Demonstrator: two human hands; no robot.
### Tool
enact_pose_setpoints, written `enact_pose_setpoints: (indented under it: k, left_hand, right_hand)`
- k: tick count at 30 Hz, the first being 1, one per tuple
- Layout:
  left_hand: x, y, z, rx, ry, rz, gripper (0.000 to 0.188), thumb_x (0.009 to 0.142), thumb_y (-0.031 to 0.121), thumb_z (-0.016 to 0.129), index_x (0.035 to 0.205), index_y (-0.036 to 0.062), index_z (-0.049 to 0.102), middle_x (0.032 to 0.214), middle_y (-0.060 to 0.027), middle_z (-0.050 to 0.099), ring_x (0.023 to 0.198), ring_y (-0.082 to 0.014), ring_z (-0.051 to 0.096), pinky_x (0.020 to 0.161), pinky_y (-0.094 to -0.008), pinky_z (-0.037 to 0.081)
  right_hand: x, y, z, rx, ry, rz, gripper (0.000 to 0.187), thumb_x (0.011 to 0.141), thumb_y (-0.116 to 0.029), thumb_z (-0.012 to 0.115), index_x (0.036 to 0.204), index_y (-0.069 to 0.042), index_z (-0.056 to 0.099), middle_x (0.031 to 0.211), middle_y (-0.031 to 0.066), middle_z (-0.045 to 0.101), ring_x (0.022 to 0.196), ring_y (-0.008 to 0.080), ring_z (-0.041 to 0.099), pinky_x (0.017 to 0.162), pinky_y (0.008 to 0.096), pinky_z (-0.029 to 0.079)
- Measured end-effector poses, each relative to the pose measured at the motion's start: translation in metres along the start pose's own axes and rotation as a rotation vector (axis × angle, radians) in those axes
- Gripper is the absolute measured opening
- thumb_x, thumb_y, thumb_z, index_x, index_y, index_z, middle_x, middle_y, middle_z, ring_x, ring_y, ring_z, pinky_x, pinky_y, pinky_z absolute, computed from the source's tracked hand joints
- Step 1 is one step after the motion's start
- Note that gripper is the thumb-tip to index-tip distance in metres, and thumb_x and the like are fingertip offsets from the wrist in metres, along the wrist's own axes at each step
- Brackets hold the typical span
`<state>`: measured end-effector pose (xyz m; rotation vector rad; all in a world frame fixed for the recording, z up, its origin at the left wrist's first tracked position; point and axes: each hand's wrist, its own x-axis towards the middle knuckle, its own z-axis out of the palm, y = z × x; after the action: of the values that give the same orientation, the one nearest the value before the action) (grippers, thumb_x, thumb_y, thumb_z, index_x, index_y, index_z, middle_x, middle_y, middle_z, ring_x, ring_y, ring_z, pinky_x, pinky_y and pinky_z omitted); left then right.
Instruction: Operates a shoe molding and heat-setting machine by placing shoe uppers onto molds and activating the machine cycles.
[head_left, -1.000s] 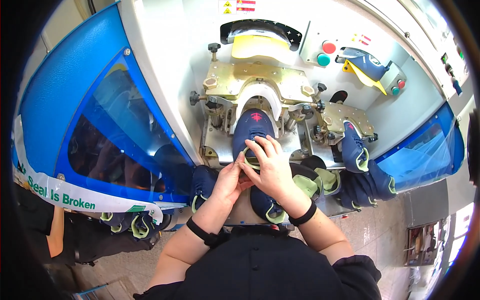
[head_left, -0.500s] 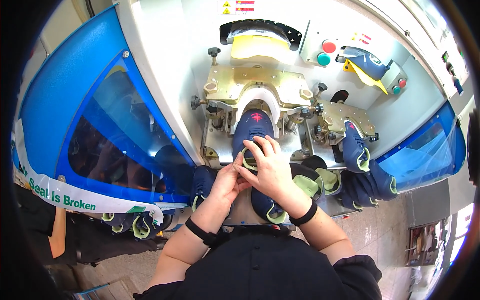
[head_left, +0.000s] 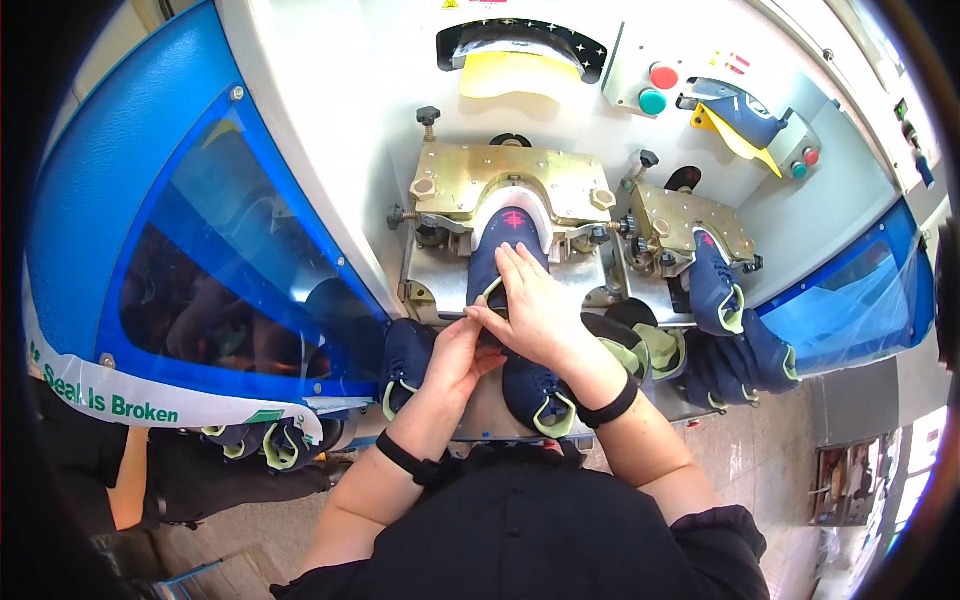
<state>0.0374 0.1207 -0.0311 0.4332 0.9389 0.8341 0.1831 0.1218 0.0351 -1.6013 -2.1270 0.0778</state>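
Observation:
A navy shoe upper [head_left: 492, 252] with a red mark on its toe points away from me, its toe inside the white curved pad [head_left: 534, 198] of the brass-coloured machine clamp [head_left: 460, 177]. My right hand [head_left: 535, 310] lies over the top of the upper, fingers stretched out flat and close together toward the toe. At the heel end my left hand [head_left: 458, 355] is closed round the back of the upper, its thumb by the light-green collar edge. Its other fingers are partly hidden under my right hand.
More navy uppers lie near my hands, one [head_left: 540, 395] below my right wrist and one [head_left: 402, 362] to the left. Another upper [head_left: 712, 285] sits in the right clamp [head_left: 690, 222]. Red and green buttons [head_left: 653, 101] are on the panel. A blue guard [head_left: 130, 200] stands left.
The upper has gone slightly forward, its toe deeper into the white pad. My right fingers have straightened and slid forward from the collar onto the top of the upper.

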Motion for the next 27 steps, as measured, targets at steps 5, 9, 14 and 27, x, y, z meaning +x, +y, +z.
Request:
enact_pose_setpoints:
  k: [5, 9, 14, 27]
  left_hand:
    - [-0.001, -0.005, 0.002, 0.007, 0.026, 0.008, 0.040, 0.089, 0.050, 0.069, 0.100, 0.0126, 0.063, 0.079, 0.0018, 0.058, 0.060, -0.0139, 0.063, 0.056, -0.0301, 0.057]
    - [-0.001, -0.008, 0.003, 0.004, 0.010, 0.044, 0.041, 0.089, 0.050, 0.068, 0.101, 0.0115, 0.063, 0.082, 0.0009, 0.061, 0.058, -0.0126, 0.061, 0.055, -0.0294, 0.057]
    - [-0.001, -0.008, 0.002, 0.082, 0.034, 0.048, 0.052, 0.088, 0.058, 0.067, 0.105, 0.0090, 0.065, 0.086, -0.0009, 0.065, 0.064, -0.0114, 0.062, 0.059, -0.0261, 0.055]
    - [-0.004, -0.010, 0.007, 0.106, 0.066, 0.075, 0.051, 0.090, 0.054, 0.066, 0.102, 0.0044, 0.063, 0.079, -0.0044, 0.066, 0.061, -0.0145, 0.064, 0.056, -0.0275, 0.056]
  right_hand:
    - [-0.002, 0.001, -0.003, -0.076, -0.022, -0.009, 0.082, 0.088, -0.048, 0.066, 0.138, 0.012, 0.042, 0.142, 0.0258, 0.047, 0.139, 0.0388, 0.039, 0.113, 0.0425, 0.035]
    - [-0.003, 0.005, -0.005, -0.052, -0.003, -0.040, 0.080, 0.086, -0.044, 0.068, 0.139, 0.010, 0.042, 0.143, 0.0260, 0.047, 0.139, 0.0392, 0.039, 0.113, 0.0427, 0.036]
    - [-0.062, 0.040, -0.011, 0.216, 0.272, -0.128, 0.051, 0.079, -0.011, 0.074, 0.126, -0.001, 0.057, 0.123, 0.0199, 0.062, 0.115, 0.0366, 0.059, 0.096, 0.0416, 0.049]
    - [-0.184, 0.060, -0.054, 0.331, -0.120, -0.216, 0.037, 0.076, -0.029, 0.081, 0.103, -0.010, 0.062, 0.095, 0.0061, 0.064, 0.083, 0.0262, 0.066, 0.068, 0.0352, 0.054]
